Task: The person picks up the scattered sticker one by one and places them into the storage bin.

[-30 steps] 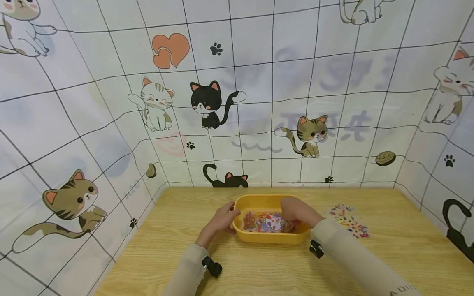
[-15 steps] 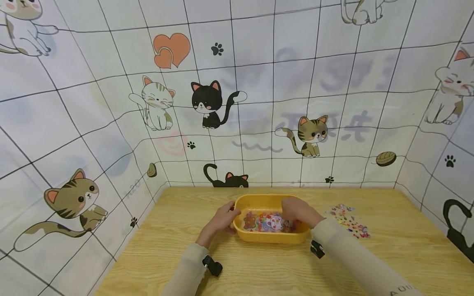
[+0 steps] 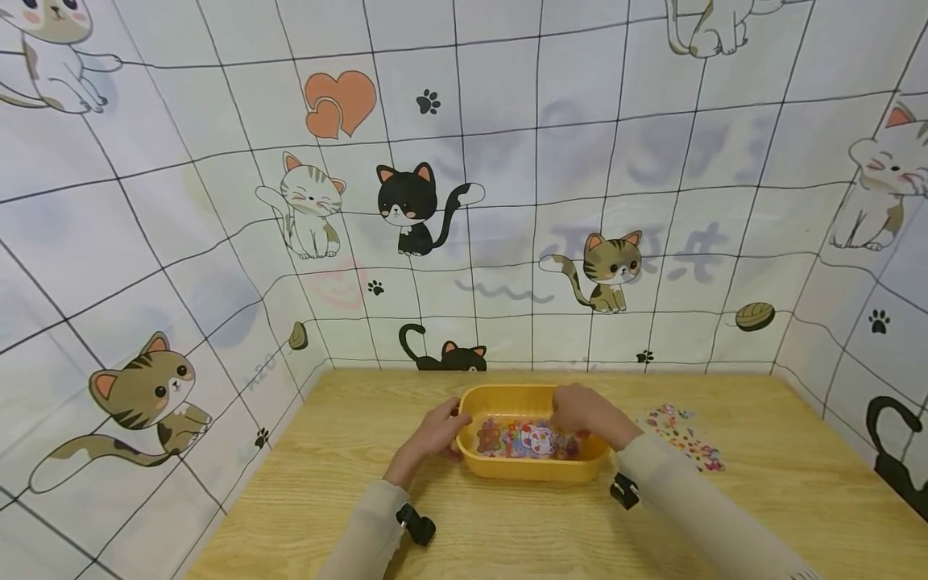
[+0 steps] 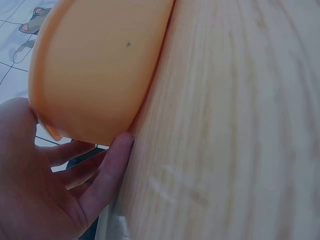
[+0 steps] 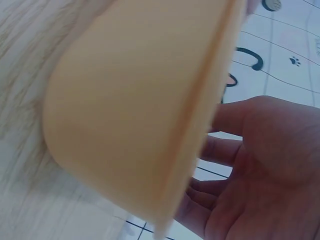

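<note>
A yellow plastic basin (image 3: 536,470) stands on the table. My left hand (image 3: 439,427) holds its left end in the head view; the left wrist view shows the thumb at the rim and the fingers (image 4: 111,172) along the outer wall. Inside lie small colourful pieces (image 3: 516,433), among them a brown bear shape (image 3: 489,437) and a white animal-face shape (image 3: 537,440). My right hand (image 3: 590,416) reaches over the right end, fingers down among the pieces. In the right wrist view the basin wall (image 5: 125,110) hides its fingertips, so I cannot tell what they hold.
Several tiny multicoloured bits (image 3: 685,435) lie scattered on the wooden table (image 3: 507,532) to the right of the basin. A white cloth wall (image 3: 500,161) printed with cats and grid lines rises behind the table and on both sides.
Both hands stay nearly where they were, the left at the basin's end and the right inside it. The head view has shifted slightly.
</note>
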Demonstrator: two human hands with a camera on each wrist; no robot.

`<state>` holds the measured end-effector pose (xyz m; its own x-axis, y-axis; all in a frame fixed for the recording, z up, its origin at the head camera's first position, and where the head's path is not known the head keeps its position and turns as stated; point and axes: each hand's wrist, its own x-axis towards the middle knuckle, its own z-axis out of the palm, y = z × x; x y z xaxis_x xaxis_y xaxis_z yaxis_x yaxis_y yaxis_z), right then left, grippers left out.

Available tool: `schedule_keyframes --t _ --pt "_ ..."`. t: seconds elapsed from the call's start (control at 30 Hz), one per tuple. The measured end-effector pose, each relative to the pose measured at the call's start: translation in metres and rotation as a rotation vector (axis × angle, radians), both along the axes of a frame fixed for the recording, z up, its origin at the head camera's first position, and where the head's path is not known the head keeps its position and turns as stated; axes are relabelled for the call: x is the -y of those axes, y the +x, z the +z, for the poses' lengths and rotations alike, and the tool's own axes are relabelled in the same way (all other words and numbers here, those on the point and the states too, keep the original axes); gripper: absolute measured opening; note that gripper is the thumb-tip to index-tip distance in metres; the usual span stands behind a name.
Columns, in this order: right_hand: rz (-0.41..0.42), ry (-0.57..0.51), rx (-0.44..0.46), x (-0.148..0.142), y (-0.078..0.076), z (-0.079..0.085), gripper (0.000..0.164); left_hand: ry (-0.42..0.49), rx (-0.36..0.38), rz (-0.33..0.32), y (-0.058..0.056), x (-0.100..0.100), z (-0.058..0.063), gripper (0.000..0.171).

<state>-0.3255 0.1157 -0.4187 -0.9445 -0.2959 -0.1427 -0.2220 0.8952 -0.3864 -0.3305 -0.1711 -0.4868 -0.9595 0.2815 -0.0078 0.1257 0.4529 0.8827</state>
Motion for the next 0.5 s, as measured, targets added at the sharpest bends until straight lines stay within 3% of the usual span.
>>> schedule_keyframes --t 0.2,0.4,0.5 --pt "0.050 -0.065 -0.070 -0.009 0.006 0.011 0.041 -0.003 0.005 0.000 0.000 -0.001 -0.001 0.042" --pt "0.064 -0.114 -0.130 -0.019 0.016 0.026 0.019 0.000 -0.001 -0.005 -0.001 0.000 -0.002 0.043" --pt "0.059 -0.141 -0.137 -0.026 0.019 0.029 0.019 -0.001 -0.006 -0.002 -0.002 0.000 -0.002 0.043"
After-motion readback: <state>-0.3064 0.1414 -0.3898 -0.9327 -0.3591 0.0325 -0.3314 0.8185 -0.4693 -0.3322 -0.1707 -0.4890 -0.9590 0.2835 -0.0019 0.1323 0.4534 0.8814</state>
